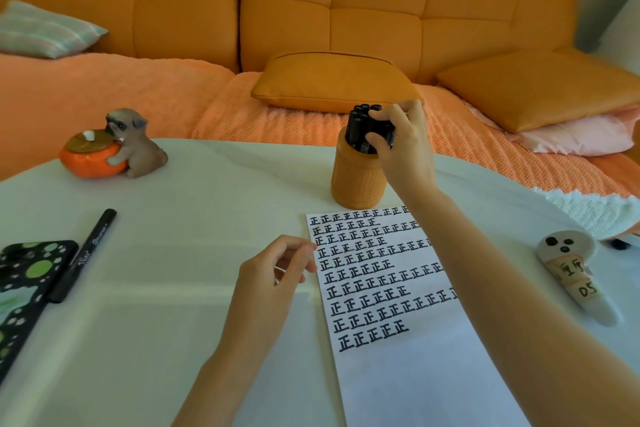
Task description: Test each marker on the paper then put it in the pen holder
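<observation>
The right hand (403,146) is at the mouth of the pen holder (356,180), which stands on the table (207,184) just past the twelve o'clock edge of the paper (398,357). Its thumb and fingers are curled round the black markers (356,121) sticking out of the top; whether they pinch one or several is hard to tell. The step looks like seating a tested marker, so it is best slid straight down, cap end up, into a gap in the packed bunch, without levering sideways, since the tall holder could tip toward six o'clock onto the written rows. The left hand (277,270) rests at the paper's nine o'clock edge, fingers loosely curled and holding nothing, fingertips at the margin; pressing them flat there would keep the sheet from sliding. A loose marker (85,255) lies far out at nine o'clock beside a phone (27,284), probably the next to test.
</observation>
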Demonstrator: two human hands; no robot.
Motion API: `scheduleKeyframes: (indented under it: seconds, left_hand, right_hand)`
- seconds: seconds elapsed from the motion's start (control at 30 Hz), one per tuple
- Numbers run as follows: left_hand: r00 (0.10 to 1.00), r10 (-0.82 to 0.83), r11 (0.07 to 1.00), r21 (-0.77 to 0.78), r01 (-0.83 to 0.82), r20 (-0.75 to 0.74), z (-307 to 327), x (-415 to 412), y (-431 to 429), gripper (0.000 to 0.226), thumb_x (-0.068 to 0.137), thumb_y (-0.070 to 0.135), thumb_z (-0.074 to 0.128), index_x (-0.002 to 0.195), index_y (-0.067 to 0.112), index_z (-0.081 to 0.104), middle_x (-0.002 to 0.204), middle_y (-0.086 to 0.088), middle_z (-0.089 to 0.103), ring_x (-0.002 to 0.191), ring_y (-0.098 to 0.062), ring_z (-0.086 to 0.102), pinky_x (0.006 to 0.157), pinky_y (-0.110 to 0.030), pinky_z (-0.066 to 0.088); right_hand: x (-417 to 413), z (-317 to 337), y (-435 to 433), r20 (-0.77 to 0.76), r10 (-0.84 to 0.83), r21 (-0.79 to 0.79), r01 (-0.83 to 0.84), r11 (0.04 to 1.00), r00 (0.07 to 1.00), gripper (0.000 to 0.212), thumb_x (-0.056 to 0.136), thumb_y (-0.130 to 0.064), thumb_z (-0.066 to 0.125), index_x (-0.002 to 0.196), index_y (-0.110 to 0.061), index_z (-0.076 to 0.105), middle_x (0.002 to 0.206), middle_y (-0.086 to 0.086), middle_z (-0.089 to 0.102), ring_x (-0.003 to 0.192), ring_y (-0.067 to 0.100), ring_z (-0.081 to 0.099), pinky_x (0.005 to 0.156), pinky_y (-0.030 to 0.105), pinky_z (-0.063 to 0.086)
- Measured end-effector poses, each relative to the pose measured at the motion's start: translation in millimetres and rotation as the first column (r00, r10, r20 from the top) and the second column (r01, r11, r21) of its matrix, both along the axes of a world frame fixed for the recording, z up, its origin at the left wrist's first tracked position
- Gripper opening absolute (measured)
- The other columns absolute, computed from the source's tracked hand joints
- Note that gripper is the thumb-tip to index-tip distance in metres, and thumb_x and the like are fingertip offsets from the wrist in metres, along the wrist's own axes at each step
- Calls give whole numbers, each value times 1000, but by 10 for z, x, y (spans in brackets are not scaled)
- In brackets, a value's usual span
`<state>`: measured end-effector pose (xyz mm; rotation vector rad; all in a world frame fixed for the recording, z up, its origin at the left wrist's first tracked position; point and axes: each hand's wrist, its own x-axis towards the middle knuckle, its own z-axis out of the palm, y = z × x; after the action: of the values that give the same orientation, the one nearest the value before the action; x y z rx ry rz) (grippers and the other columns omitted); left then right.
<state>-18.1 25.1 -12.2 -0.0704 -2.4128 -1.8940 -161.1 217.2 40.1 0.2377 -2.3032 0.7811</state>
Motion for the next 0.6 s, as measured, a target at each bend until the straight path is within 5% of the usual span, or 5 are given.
scheduleKeyframes:
  seconds: [0.6]
  left_hand:
    - [1000, -3, 999, -47, 2, -16, -31, -5, -19, 14, 92, 26, 52, 86, 29, 65, 75, 16, 67, 67, -2, 59, 61, -8, 43]
  right_hand:
    - [49, -101, 24, 17, 43, 14, -43, 999, 999, 29, 84, 0, 64, 112, -2, 58, 118, 19, 44, 111, 28, 45, 82, 26, 42]
